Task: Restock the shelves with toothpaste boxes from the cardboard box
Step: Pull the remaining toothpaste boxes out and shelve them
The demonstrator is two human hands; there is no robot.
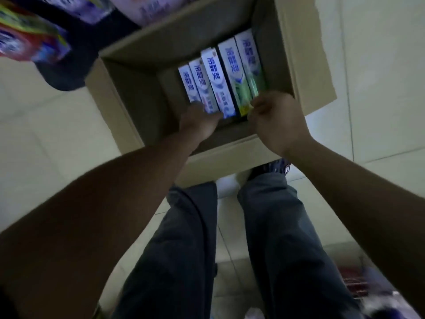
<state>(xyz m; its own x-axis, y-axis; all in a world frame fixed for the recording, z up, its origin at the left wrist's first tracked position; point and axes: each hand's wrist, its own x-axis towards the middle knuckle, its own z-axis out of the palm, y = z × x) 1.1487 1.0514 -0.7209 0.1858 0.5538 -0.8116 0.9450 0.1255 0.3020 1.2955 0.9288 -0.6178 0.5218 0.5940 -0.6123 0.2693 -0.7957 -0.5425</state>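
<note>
Green toothpaste boxes (239,84) pinched by the right hand (274,120); left hand (197,122) fingers hidden; a shallow pinch could drop them.

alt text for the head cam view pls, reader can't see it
A person's hands reach into an open cardboard box on a tiled floor, where five toothpaste boxes sit in a row. The left hand touches the blue-and-white boxes; the right hand grips the green boxes.

The person wears loose slate-grey trousers (184,249) and a dark shoe (273,168) with pale markings.
</note>
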